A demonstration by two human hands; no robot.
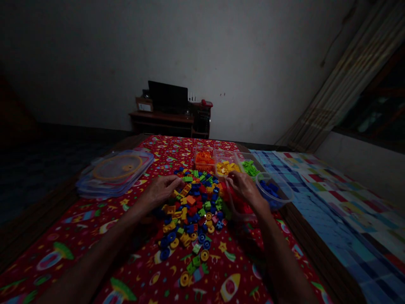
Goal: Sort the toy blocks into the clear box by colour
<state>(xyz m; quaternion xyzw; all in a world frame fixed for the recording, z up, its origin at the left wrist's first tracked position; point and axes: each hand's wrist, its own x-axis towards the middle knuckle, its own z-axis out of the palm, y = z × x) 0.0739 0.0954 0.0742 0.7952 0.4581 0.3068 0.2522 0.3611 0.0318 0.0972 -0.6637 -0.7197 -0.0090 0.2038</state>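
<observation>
A heap of small plastic bricks [193,215] in blue, yellow, green, red and orange lies on a red patterned cloth [95,228]. My left hand [163,189] rests at the heap's left edge with its fingers curled in; what they pinch is too dark to make out. My right hand [243,188] hovers at the heap's right edge, over a clear box of red bricks [242,207], fingers bent together. Beyond stand clear boxes of orange bricks [204,160], yellow bricks [225,167], green bricks [249,168] and blue bricks [271,190].
A stack of clear plastic lids [115,171] lies at the left of the cloth. A checked blue mat [332,202] covers the floor to the right. A low wooden desk with a dark screen [167,99] stands against the far wall.
</observation>
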